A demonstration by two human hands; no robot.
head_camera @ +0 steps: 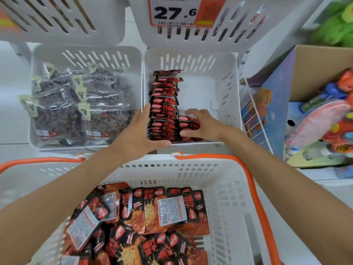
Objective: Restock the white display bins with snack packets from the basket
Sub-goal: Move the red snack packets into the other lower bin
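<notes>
White plastic shop shelving, with four slotted bins in view, one price tag reading 27.6 and one toy box to the right. One orange-handled basket below holds loose snack packets. In the lower right bin the left hand – fingers straight, together – rests beside one upright row; the right hand curls round a small batch next to it.

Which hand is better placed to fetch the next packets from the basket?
Probably the left hand: open and empty beside the packet row, while the right hand grips packets in the bin.
</notes>
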